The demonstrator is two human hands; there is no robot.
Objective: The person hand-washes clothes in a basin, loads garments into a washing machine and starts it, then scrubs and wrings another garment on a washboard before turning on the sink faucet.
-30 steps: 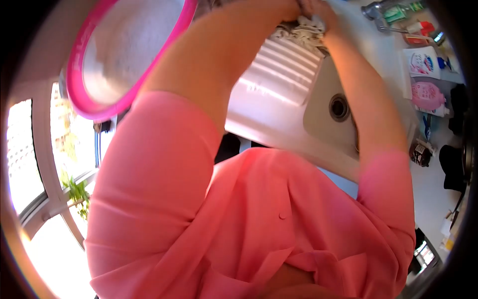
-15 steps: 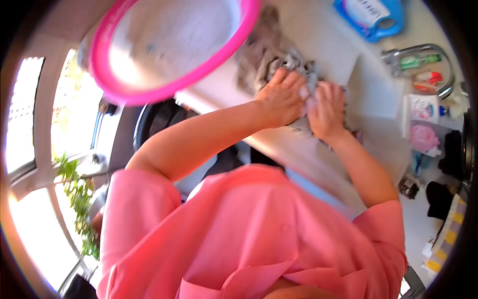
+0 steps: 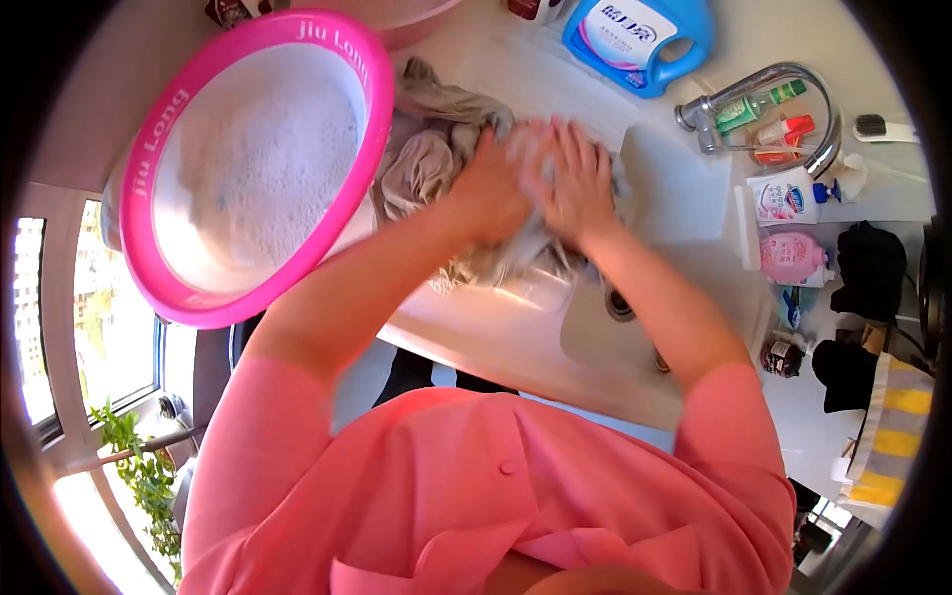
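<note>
A wet grey-beige garment (image 3: 426, 164) lies bunched on the white sink counter (image 3: 466, 332). My left hand (image 3: 493, 188) is on the cloth, its fingers smeared by motion and partly sunk in the folds. Close beside it, my right hand (image 3: 578, 188) bends over the same cloth, fingers long and close together, with a fold caught between both hands. To the left, a pink-rimmed basin (image 3: 372, 119) holds foamy, cloudy water and stands tilted in my view. My left forearm passes close by its rim.
The sink bowl (image 3: 679, 198) lies right of the cloth, with a drain (image 3: 619, 304) near my right forearm. A chrome faucet (image 3: 699, 119), blue detergent bottle (image 3: 635, 45), white pump bottle (image 3: 785, 196) and pink bottle (image 3: 790, 258) line the counter. A plant (image 3: 139, 456) is lower left.
My view has shifted, showing more of the basin, now lower and further left. Both hands are still on the garment and have drawn closer together; its folds lie differently.
</note>
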